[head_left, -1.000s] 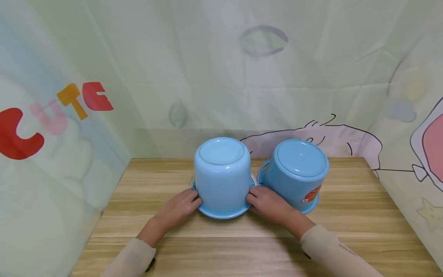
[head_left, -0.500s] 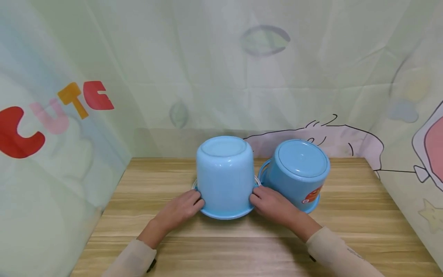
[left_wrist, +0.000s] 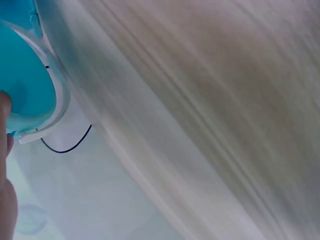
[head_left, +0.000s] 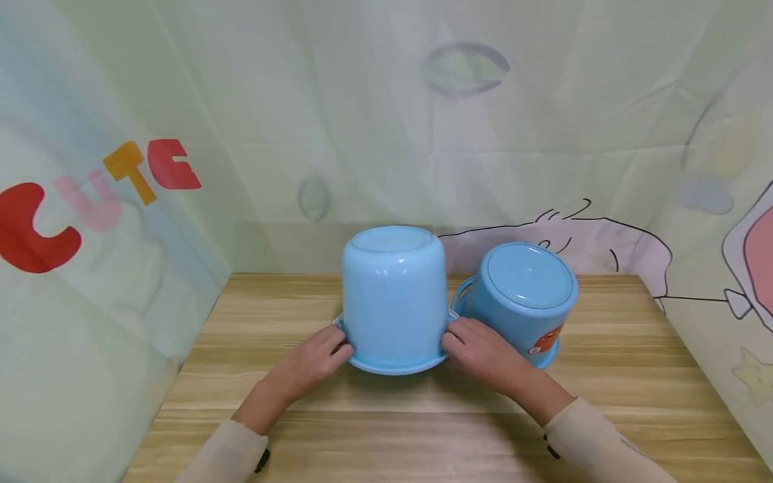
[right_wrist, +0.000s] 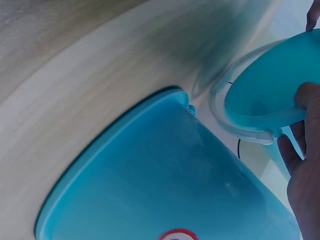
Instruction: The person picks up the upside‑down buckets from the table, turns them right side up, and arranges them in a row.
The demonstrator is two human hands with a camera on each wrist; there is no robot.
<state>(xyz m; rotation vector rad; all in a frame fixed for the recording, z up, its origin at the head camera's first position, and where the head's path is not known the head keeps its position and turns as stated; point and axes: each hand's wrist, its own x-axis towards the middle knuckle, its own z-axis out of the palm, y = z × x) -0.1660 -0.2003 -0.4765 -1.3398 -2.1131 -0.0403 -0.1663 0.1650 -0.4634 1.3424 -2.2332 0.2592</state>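
Note:
An upside-down light blue bucket (head_left: pixel 394 302) is held between both hands near the middle of the table, its rim lifted off the wood. My left hand (head_left: pixel 314 357) grips the rim on the left side, my right hand (head_left: pixel 483 354) on the right. In the right wrist view the thumb lies on the inside of the bucket (right_wrist: pixel 265 90) with fingers outside. A pale handle (right_wrist: pixel 220 112) hangs from the rim. Only the edge of my left hand (left_wrist: pixel 6 200) shows in the left wrist view, at the bucket's inner wall (left_wrist: pixel 25 75).
A second blue bucket (head_left: pixel 522 312) stands tilted, bottom up, just right of the held one, with a red sticker (head_left: pixel 545 341). The wood-grain table (head_left: pixel 410 436) meets a printed cloth backdrop (head_left: pixel 362 134) behind and at both sides.
The held bucket has risen a little and tilted so its open side faces more away from the table's far edge. Both hands moved with it. The second bucket stays in place.

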